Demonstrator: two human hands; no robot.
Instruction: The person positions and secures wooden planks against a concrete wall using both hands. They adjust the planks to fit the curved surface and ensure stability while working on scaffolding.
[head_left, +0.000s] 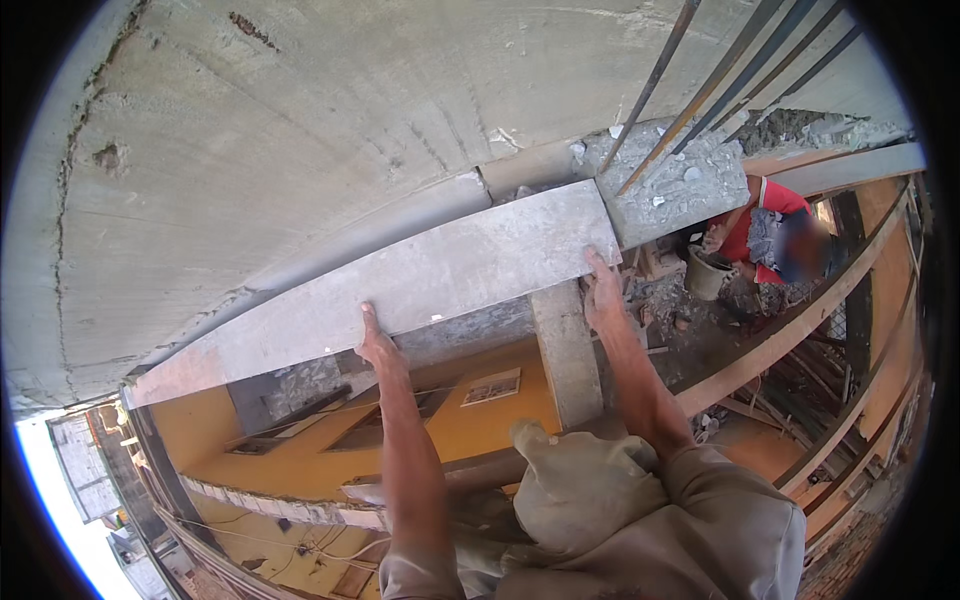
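A long pale grey board (450, 262) lies along the edge of the concrete slab, its far left end tinged reddish. My left hand (379, 347) grips the near edge around the middle, thumb on top and fingers hidden beneath. Close to the board's right end, my right hand (604, 295) holds the same edge, thumb up, the other fingers partly out of sight. Just beyond that end is a rough concrete block (675, 190) with loose chips on it.
Steel bars (700, 85) rise from the concrete block. The concrete slab (300, 110) fills the far side. At right, below, a person in red (765, 235) handles a bucket (706, 275). Curved beams (760, 355) and a concrete post (568, 355) stand nearer, above a drop to lower levels.
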